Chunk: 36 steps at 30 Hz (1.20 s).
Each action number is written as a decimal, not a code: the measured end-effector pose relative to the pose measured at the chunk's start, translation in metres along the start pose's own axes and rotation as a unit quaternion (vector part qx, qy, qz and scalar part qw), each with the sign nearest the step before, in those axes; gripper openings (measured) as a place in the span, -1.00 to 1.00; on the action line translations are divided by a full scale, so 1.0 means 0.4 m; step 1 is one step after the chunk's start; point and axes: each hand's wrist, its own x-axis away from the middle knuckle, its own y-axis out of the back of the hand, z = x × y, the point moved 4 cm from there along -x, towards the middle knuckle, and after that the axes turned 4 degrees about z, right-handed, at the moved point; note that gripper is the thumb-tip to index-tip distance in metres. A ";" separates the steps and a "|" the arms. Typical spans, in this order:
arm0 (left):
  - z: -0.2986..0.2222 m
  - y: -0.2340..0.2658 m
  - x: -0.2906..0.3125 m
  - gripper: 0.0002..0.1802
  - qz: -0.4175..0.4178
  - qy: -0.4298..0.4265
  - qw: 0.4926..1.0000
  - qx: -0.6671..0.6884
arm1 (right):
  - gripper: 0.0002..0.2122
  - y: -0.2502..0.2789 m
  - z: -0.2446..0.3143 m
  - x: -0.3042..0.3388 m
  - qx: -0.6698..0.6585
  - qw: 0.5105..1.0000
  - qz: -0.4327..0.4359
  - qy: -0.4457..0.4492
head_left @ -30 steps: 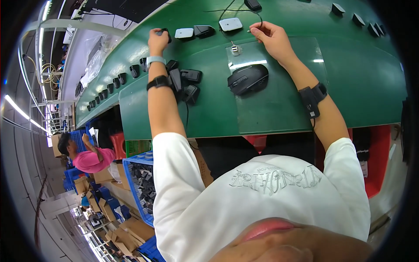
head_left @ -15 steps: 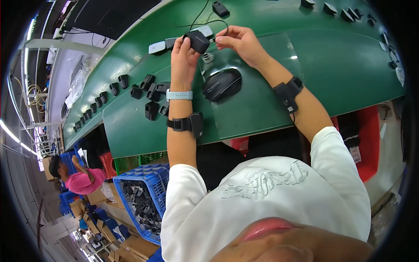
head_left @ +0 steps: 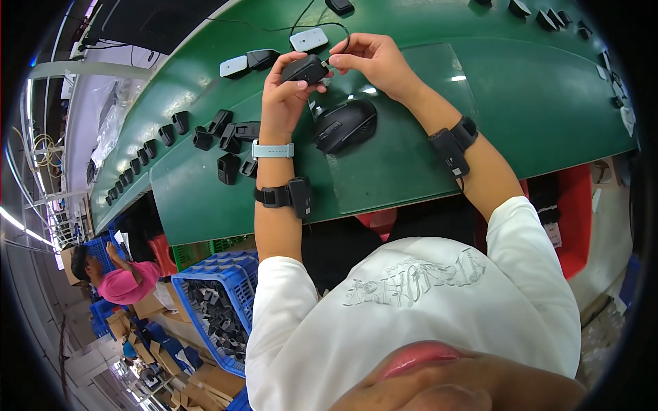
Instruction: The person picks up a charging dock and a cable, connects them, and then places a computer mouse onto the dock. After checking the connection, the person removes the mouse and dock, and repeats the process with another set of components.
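Observation:
My left hand (head_left: 279,99) is closed around a small black plastic device (head_left: 301,71), thumb on its near side. My right hand (head_left: 377,65) pinches the plug of a thin black cable (head_left: 346,42) against the device's right end. I cannot tell whether the plug sits inside it. Just beyond my hands lies a white rounded device (head_left: 308,40); to the left, another white device (head_left: 233,66) touches a black device (head_left: 262,59). A black computer mouse (head_left: 346,126) rests on the clear mat (head_left: 404,157) below my hands.
Several black devices (head_left: 229,140) lie loosely left of my left wrist, with a row of more (head_left: 151,148) along the green table's (head_left: 541,103) left edge. Others stand at the far right. A blue crate (head_left: 219,274) of black parts, a red bin (head_left: 579,219) and a person in pink (head_left: 130,282) are beyond the table.
My left hand has turned the black device so it lies flatter, its right end toward the plug. Both hands have shifted slightly, and the view has moved a little.

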 end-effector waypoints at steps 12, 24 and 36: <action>0.007 -0.007 0.012 -0.60 -0.076 0.023 0.992 -0.101 | -0.86 0.003 0.000 0.004 0.051 0.999 -0.015 -0.010; 0.015 -0.022 0.001 -0.75 -0.109 0.004 0.989 -0.101 | -0.81 0.015 -0.005 0.004 0.140 0.988 -0.020 -0.066; 0.005 -0.027 0.006 -0.64 -0.137 0.016 0.975 -0.174 | -0.92 0.013 -0.001 -0.002 0.058 0.997 -0.017 -0.057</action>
